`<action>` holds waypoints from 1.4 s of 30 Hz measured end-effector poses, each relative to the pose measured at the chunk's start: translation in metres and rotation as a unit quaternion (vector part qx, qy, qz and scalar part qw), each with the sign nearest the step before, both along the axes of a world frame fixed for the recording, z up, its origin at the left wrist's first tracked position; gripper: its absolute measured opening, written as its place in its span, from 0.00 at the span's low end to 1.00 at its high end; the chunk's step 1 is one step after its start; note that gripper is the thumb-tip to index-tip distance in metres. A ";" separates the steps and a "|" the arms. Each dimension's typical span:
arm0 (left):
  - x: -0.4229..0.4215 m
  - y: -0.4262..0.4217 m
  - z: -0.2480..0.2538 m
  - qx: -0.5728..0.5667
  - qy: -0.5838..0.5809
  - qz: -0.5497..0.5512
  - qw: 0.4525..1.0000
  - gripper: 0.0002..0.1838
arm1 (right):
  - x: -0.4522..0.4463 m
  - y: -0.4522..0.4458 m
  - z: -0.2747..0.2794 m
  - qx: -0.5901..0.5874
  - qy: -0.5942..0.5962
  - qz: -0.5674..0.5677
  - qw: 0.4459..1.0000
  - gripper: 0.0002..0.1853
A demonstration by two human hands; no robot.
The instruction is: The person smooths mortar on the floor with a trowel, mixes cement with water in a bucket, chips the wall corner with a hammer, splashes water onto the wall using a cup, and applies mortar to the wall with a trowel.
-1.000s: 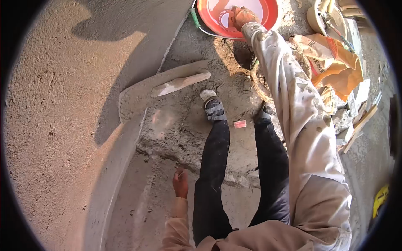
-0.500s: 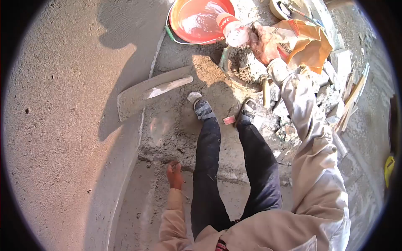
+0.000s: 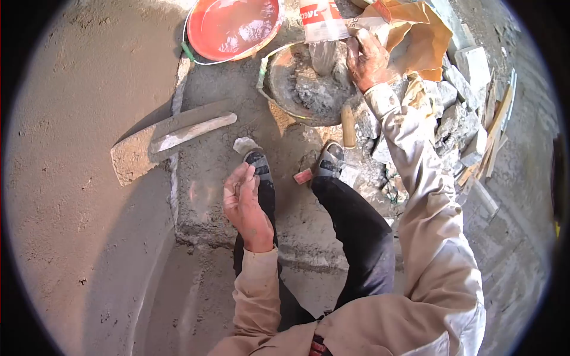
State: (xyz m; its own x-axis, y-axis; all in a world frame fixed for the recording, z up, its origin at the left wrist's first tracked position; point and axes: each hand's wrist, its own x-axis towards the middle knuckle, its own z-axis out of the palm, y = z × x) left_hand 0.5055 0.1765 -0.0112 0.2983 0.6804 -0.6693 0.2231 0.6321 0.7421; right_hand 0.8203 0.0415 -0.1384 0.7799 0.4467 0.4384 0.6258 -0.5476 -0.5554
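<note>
My right hand (image 3: 369, 62) is closed on a plastic cup (image 3: 323, 32), clear with a red and white label. The cup is tipped over a mortar bucket (image 3: 278, 107), and water (image 3: 322, 58) runs from it onto the grey mix inside. Beside the right hand is a torn brown paper cement bag (image 3: 415, 41). My left hand (image 3: 246, 210) is raised over my left leg, fingers extended, holding nothing. A red bucket (image 3: 189, 29) with cloudy water stands left of the mortar bucket.
A long plastering float (image 3: 136, 157) with a pale handle lies against the plastered wall (image 3: 65, 118) at left. A wooden handle (image 3: 348, 127) sticks out near the mortar bucket. Broken stones (image 3: 457, 127) and wooden strips (image 3: 504, 113) lie at right. A small red block (image 3: 303, 176) sits between my feet.
My right hand has tipped the cup over the mortar bucket, and water now pours out. My left hand has risen forward from low beside my leg. The view has shifted.
</note>
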 end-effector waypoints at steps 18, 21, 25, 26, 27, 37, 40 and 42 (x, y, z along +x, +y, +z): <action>0.035 -0.019 -0.020 0.034 -0.343 0.044 0.938 0.18 | 0.018 0.140 -0.003 -0.092 -0.207 0.101 0.969 0.14; 0.041 -0.022 -0.045 0.071 -0.369 0.005 0.927 0.20 | -0.032 0.075 0.017 -0.375 -0.069 0.141 0.914 0.22; 0.065 -0.031 -0.121 0.205 -0.242 0.036 0.948 0.29 | -0.102 -0.032 0.013 -0.603 0.131 0.094 0.781 0.37; 0.068 -0.033 -0.150 0.258 -0.187 0.023 0.948 0.33 | -0.108 -0.055 -0.001 -0.622 0.167 0.122 0.755 0.37; 0.069 -0.035 -0.167 0.283 -0.115 -0.005 0.952 0.35 | -0.114 -0.061 -0.005 -0.641 0.252 0.141 0.711 0.35; 0.093 -0.027 -0.299 0.054 -0.012 -0.085 0.995 0.36 | -0.081 -0.092 0.018 -0.678 0.125 -0.004 0.724 0.17; 0.093 -0.016 -0.308 -0.102 -0.150 -0.076 0.980 0.30 | -0.051 -0.078 -0.022 -0.661 0.092 0.191 0.720 0.17; 0.096 -0.015 -0.297 -0.078 -0.171 -0.045 0.981 0.27 | -0.072 -0.051 -0.030 -0.674 0.056 0.161 0.719 0.17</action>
